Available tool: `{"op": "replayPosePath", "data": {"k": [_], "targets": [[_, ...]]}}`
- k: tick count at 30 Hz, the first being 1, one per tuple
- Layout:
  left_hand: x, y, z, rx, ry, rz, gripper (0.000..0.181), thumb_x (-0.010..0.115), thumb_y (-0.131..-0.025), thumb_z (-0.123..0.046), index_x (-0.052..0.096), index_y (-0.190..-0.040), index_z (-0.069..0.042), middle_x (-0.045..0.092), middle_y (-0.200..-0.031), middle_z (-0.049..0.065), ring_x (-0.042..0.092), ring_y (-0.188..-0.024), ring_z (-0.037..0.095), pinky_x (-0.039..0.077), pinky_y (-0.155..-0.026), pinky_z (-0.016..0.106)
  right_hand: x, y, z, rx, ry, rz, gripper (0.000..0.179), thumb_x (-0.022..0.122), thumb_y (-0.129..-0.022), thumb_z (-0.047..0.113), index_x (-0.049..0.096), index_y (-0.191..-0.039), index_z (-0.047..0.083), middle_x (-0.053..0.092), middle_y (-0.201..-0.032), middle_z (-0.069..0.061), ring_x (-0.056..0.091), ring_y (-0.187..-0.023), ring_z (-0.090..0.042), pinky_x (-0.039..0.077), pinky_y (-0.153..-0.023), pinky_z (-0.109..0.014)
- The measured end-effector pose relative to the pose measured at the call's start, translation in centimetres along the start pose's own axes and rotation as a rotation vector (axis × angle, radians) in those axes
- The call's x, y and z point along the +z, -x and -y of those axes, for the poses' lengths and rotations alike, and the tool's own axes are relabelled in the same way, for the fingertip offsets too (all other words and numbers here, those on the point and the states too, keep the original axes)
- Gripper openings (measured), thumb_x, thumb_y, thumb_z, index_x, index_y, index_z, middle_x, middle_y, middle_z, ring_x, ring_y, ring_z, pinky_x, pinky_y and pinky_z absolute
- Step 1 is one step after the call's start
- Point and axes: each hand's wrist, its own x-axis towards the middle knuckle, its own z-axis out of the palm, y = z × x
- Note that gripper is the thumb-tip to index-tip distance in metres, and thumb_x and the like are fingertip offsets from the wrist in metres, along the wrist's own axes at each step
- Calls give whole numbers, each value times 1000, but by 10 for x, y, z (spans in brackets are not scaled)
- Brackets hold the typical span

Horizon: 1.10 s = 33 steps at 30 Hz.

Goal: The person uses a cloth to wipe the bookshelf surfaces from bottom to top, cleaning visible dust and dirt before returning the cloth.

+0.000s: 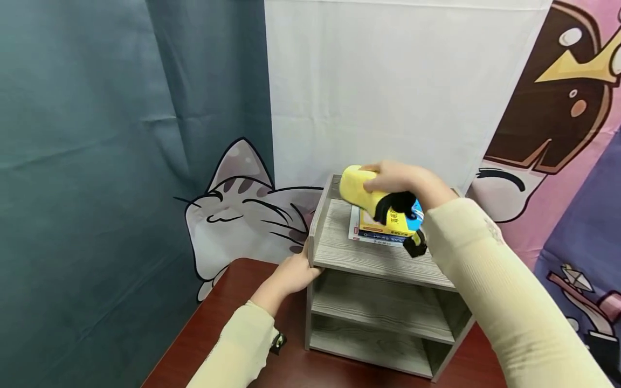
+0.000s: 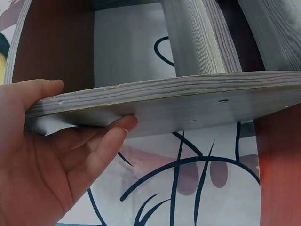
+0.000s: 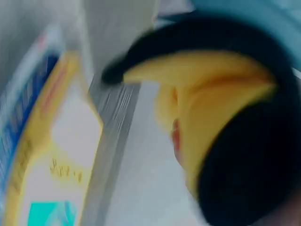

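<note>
My left hand grips the left side panel of a small grey wood-grain shelf. In the left wrist view the thumb lies on one side of the panel and the fingers on the other. Above the shelf's top, my right hand holds a rounded, soft-looking yellow thing with black curved parts. It fills much of the blurred right wrist view, where its yellow body shows between black bands. Below it, a stack of books lies on the top board, partly hidden by the right arm and the yellow-and-black thing.
The shelf stands on a reddish-brown table and has two lower compartments with open fronts. Behind it hangs a white cloth, with a cat-print cloth on the left and a cartoon-print cloth on the right.
</note>
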Motion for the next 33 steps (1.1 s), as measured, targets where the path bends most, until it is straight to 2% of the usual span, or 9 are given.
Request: {"op": "replayPosePath", "data": {"k": [3,6,9,12,14,18,23,29,33], "targets": [[0,-1,-1,-5,-2,-7,69,57,-87,-30,23,-143,-8,66,-100,17,60,-74,28,45,-65,43,-4,-20,-5,-43,348,-129,56,56,-85,14,44,-139,15,58,-110,-20,57,-83,-27,45,-72,-40],[1,2,-4,-5,-8,-14,66,56,-88,-30,26,-142,-7,66,-100,17,60,-74,28,45,-66,43,6,-38,-7,-104,640,-220,52,63,-82,11,54,-132,24,58,-114,-17,56,-93,-31,46,-73,-47],[4,5,-7,0,-19,-17,64,57,-87,-30,30,-139,-6,66,-98,18,61,-75,29,46,-66,44,22,-57,-11,-200,881,-242,47,66,-82,11,59,-126,27,59,-108,-15,56,-91,-30,48,-73,-45],[8,9,-10,9,-30,-18,60,58,-86,-29,34,-135,-6,66,-98,17,62,-79,31,46,-68,45,34,-69,-15,-255,1031,-195,42,62,-86,12,60,-125,27,58,-111,-14,55,-96,-29,47,-79,-44],[10,11,-12,17,-37,-21,60,58,-86,-29,33,-135,-7,66,-98,17,63,-80,32,46,-68,45,38,-74,-18,-253,1066,-159,39,60,-88,13,60,-124,27,58,-113,-13,55,-99,-29,46,-83,-43],[12,14,-18,21,-47,-27,62,57,-86,-29,29,-138,-9,66,-97,16,63,-81,31,46,-68,44,43,-76,-22,-191,1066,-86,41,60,-87,13,59,-125,30,56,-121,-11,52,-107,-29,43,-89,-44],[11,15,-19,22,-51,-22,70,57,-85,-28,22,-142,-9,66,-94,17,63,-76,30,46,-65,43,50,-80,-22,-136,1089,-15,41,61,-87,13,59,-126,28,56,-121,-11,53,-108,-29,42,-91,-41],[11,15,-19,18,-42,-24,69,57,-85,-27,24,-141,-8,66,-88,15,60,-68,26,45,-61,41,49,-83,-19,-77,1158,-112,34,58,-91,14,62,-122,28,57,-110,-8,53,-103,-27,44,-87,-39],[12,13,-20,-3,-46,-13,64,56,-87,-29,28,-140,-8,66,-88,12,55,-63,21,42,-58,37,42,-85,-18,-41,1133,-162,33,60,-90,16,63,-120,29,55,-107,-9,51,-101,-28,43,-86,-42]]}}
